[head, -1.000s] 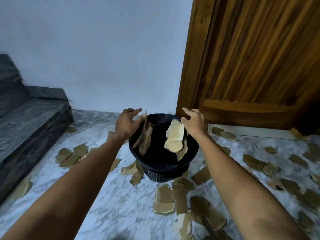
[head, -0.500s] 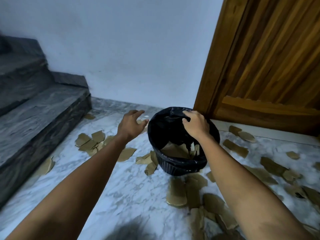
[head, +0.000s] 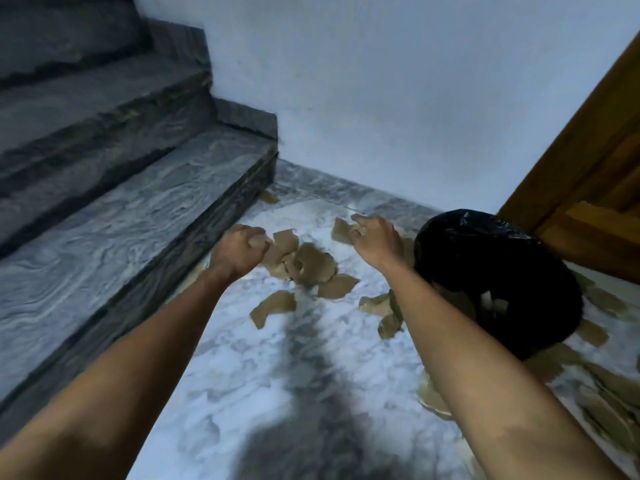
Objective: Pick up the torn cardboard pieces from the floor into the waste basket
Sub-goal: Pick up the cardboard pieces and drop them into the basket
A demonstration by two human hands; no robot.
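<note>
Torn brown cardboard pieces [head: 313, 266] lie in a heap on the marble floor in front of the bottom stair. My left hand [head: 239, 251] hovers at the heap's left edge with loosely curled fingers, and I see nothing in it. My right hand [head: 377, 240] reaches over another cardboard piece [head: 341, 230] left of the basket. Motion blur hides whether its fingertips pinch that piece. The black lined waste basket [head: 485, 251] stands to the right, partly behind my right forearm, with cardboard inside.
Dark grey stone stairs [head: 121, 209] rise on the left. A wooden door [head: 588, 188] stands behind the basket at right. More cardboard scraps [head: 602, 382] litter the floor at lower right and near my right forearm [head: 381, 304]. A white wall closes the back.
My view swung left toward the stairs. The right hand left the basket rim and moved left to the floor pieces. The left hand moved down to the heap and its fingers curled.
</note>
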